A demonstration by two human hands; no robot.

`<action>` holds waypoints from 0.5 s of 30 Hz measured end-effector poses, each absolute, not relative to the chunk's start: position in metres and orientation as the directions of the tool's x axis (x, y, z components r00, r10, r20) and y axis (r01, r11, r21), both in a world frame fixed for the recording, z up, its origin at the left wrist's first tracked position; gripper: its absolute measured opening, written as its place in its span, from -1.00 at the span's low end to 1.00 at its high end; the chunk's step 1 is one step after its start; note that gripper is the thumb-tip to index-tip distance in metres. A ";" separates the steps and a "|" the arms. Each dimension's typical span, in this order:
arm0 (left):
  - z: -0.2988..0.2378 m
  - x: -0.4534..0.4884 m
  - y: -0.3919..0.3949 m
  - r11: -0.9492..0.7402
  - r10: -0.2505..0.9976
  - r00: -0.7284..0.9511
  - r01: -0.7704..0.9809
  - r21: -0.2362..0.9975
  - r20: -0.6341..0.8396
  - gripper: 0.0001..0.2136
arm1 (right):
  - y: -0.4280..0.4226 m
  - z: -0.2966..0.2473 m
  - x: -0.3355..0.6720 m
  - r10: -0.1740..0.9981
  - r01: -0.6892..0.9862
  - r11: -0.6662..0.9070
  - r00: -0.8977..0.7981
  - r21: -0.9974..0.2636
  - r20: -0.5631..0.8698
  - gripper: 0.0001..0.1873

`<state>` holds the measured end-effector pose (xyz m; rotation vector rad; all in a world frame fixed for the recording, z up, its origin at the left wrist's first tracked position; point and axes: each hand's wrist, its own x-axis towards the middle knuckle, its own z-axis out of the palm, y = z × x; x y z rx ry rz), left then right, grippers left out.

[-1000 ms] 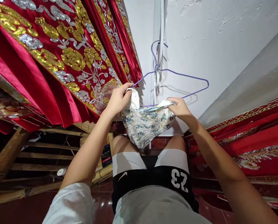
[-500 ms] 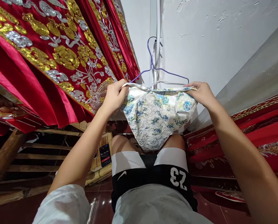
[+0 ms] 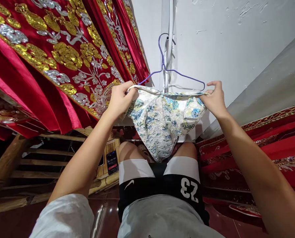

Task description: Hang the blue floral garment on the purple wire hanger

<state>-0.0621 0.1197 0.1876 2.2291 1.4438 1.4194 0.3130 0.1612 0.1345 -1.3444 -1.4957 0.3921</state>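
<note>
A white blouse (image 3: 159, 122) with blue and yellow flowers hangs stretched between my hands, its top edge pulled nearly straight. My left hand (image 3: 121, 99) pinches one upper corner, close to the left end of a purple hanger (image 3: 184, 76). At the opposite corner my right hand (image 3: 214, 100) grips the edge, with a finger raised and bent near the hanger's right end. A short sleeve (image 3: 193, 110) folds over the blouse's front on the right. The hanger hangs from a dark hook (image 3: 171, 39) on the wall. Its lower bar is hidden from view.
Red cloth with gold and silver sequins (image 3: 70, 56) hangs at the left. More red embroidered fabric (image 3: 261, 142) lies at the right. A phone showing a timer (image 3: 112, 162) rests on a bamboo seat (image 3: 102, 181). Ahead is a white wall (image 3: 211, 49).
A finger of my right hand has lifted away from the hanger's end. The blouse's lower part has drawn in narrower, and its right side sits slightly further left.
</note>
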 end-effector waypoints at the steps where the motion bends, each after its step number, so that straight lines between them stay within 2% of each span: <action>1: 0.188 -0.063 0.120 -0.534 0.765 0.103 0.654 0.536 0.635 -0.74 | 0.162 0.135 0.312 0.867 0.536 0.303 0.187 -0.788 0.461 -0.38; 3: 0.189 -0.065 0.120 -0.530 0.762 0.110 0.671 0.518 0.638 -0.73 | 0.163 0.138 0.307 0.873 0.554 0.281 0.192 -0.784 0.449 -0.39; 8: 0.198 -0.074 0.119 -0.553 0.718 0.114 0.693 0.463 0.687 -0.80 | 0.152 0.152 0.302 0.834 0.544 0.310 0.237 -0.779 0.498 -0.83; 9: 0.200 -0.077 0.119 -0.559 0.703 0.109 0.695 0.451 0.703 -0.83 | 0.148 0.156 0.306 0.842 0.514 0.312 0.240 -0.799 0.484 -0.86; 11: 0.204 -0.084 0.121 -0.557 0.680 0.080 0.702 0.443 0.728 -0.86 | 0.141 0.165 0.318 0.900 0.412 0.290 0.189 -0.864 0.392 -0.74; 15: 0.201 -0.093 0.131 -0.521 0.696 -0.013 0.678 0.518 0.718 -0.77 | 0.130 0.181 0.334 0.982 0.109 0.183 -0.062 -0.977 0.177 -0.54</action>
